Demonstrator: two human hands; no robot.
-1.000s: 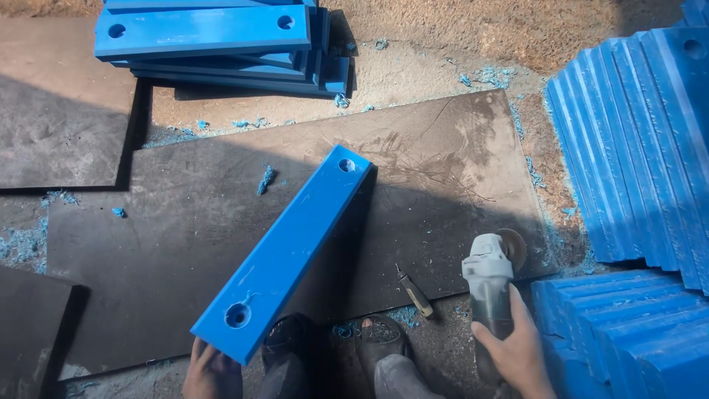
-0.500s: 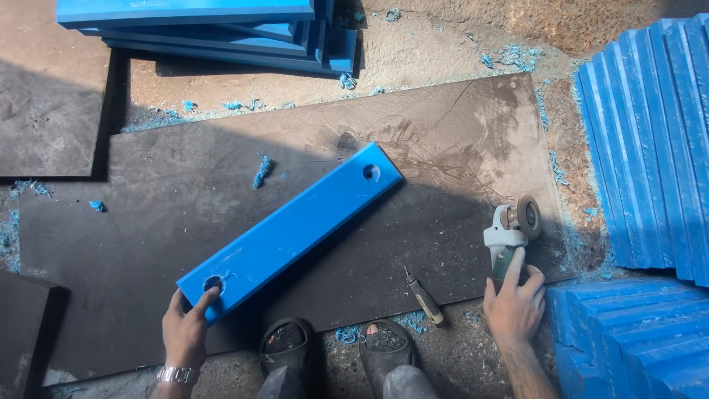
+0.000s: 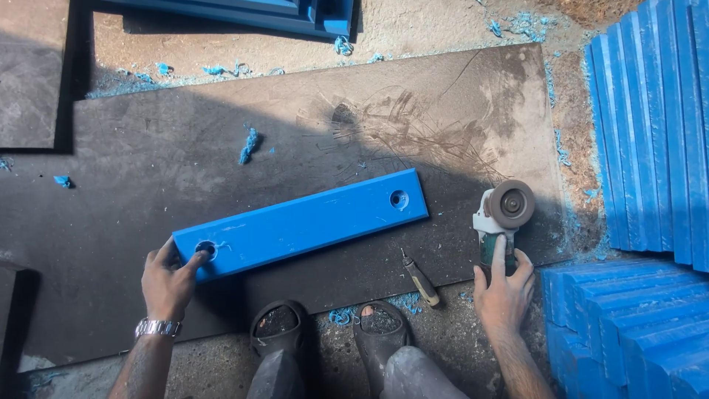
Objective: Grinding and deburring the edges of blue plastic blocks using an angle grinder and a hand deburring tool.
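Your left hand (image 3: 168, 281) rests loosely on the near end of the blue plank (image 3: 301, 223), lying flat on the dark mat (image 3: 133, 170). Your right hand (image 3: 504, 287) grips the angle grinder (image 3: 501, 222) standing just beside the plank's far end.

No packages, labels, signs or screens showed anywhere around your hands.
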